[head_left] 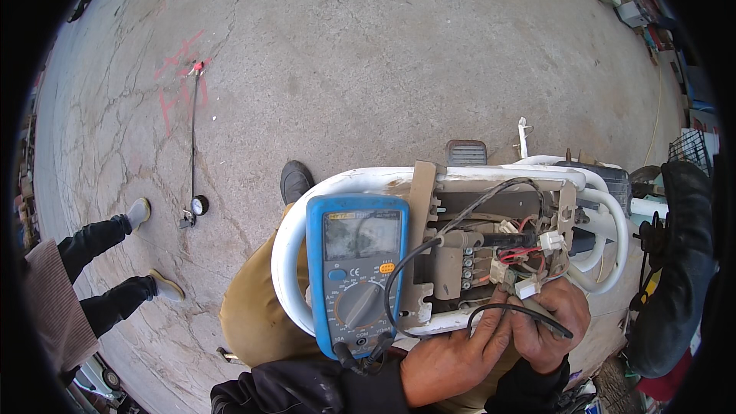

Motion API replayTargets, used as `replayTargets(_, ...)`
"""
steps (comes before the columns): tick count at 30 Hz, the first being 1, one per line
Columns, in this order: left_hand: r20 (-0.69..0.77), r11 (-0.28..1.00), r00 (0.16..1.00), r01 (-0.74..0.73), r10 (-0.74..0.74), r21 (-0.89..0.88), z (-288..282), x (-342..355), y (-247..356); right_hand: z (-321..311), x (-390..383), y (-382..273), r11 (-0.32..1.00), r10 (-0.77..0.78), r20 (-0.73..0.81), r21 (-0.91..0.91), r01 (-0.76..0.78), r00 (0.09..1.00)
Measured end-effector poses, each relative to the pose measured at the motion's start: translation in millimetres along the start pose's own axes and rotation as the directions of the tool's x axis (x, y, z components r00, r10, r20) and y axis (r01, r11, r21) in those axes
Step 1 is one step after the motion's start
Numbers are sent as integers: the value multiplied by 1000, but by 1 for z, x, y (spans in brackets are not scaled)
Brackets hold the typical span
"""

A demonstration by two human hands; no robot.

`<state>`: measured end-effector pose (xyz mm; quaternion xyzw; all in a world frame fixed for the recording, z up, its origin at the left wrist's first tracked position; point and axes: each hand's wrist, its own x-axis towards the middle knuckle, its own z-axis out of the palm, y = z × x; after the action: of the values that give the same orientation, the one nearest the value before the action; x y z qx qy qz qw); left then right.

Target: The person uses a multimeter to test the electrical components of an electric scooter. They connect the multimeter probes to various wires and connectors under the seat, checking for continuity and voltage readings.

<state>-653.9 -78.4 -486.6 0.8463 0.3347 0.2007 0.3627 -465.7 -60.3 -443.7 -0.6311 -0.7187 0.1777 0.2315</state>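
A blue multimeter (356, 272) with a grey dial lies on the left part of a white tubular frame (287, 261). Black test leads (383, 343) run from its lower sockets. Beside it, an open tan metal bay (460, 215) holds a terminal block (467, 268), red and dark wires, and several white plug connectors (550, 241). At the bay's near edge my left hand (452, 360) pinches its fingertips together; what lies between them is hidden. My right hand (556, 330) is closed on a white wire connector (527, 287), its fingertips touching the left hand's. A black lead (529, 309) arcs over both hands.
A tyre pump hose with a round gauge (199, 205) lies on the cracked concrete floor. Another person's legs (107, 238) stand at the left. A black padded seat (671, 268) is at the right edge. A pedal (466, 152) sticks out beyond the frame.
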Motion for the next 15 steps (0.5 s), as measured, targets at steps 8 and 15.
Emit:
replayTargets(8,58,999,997,49,-49,14,-1,-2,5,3,0,-1,999,26,-41,47,-24,999)
replayTargets(15,96,997,993,65,-68,31,2,-2,6,5,3,-1,998,23,-64,61,-19,998)
